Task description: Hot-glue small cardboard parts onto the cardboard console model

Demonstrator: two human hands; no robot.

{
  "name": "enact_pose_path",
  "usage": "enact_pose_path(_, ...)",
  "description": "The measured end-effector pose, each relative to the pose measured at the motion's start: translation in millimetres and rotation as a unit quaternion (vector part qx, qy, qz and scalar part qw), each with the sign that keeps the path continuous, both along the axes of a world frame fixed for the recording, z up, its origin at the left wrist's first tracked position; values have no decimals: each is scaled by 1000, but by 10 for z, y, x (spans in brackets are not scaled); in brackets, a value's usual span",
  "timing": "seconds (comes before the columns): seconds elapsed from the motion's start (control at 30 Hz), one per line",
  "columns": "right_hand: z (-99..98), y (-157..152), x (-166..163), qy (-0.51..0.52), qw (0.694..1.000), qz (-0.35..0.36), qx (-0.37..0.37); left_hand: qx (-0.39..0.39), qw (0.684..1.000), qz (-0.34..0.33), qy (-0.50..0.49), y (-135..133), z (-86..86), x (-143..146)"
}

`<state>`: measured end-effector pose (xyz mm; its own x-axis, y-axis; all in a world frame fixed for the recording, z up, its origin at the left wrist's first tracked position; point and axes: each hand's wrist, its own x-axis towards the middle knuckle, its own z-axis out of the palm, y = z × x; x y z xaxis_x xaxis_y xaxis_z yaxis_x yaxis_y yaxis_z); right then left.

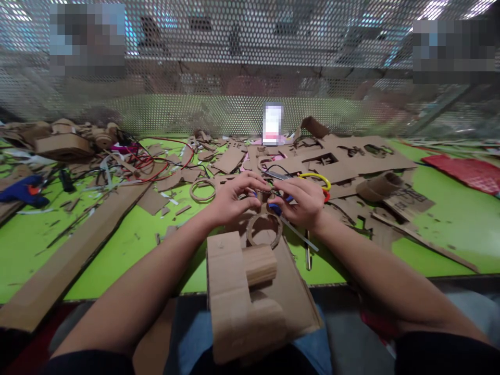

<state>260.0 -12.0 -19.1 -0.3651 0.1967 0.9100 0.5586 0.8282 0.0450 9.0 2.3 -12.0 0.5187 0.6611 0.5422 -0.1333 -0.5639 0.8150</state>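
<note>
My left hand (239,197) and my right hand (300,202) meet over the table, fingers bent in a pinch. Between their fingertips is a small brown cardboard piece (266,196) with a rough edge, partly covered by the fingers. Just below stands a cardboard ring (264,230) at the far end of a cardboard construction (230,291). That construction has rolled cardboard cylinders on it and rests partly over my lap. Scissors with yellow handles (318,178) lie behind my right hand, their blades pointing left.
Cardboard scraps cover much of the green table (437,234). A long cardboard strip (89,239) crosses the left side. A blue glue gun (24,191) lies far left, near red wires (156,169). A lit phone (272,124) leans against the perforated metal screen (219,83). Another cardboard ring (202,191) lies left.
</note>
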Motion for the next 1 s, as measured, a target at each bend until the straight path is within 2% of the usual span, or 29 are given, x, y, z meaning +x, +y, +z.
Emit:
enact_pose_path(0.23, 36, 53, 61, -39, 995, 85, -34, -33, 999, -18, 39, 3, -44, -29)
enact_pose_path(0.47, 53, 48, 64, -44, 993, 98, -48, -18, 998, 15, 55, -9, -21, -34)
enact_pose_path(1.0, 73, 44, 65, -50, 987, 136, -76, -45, 998, 5, 39, -8, -39, -45)
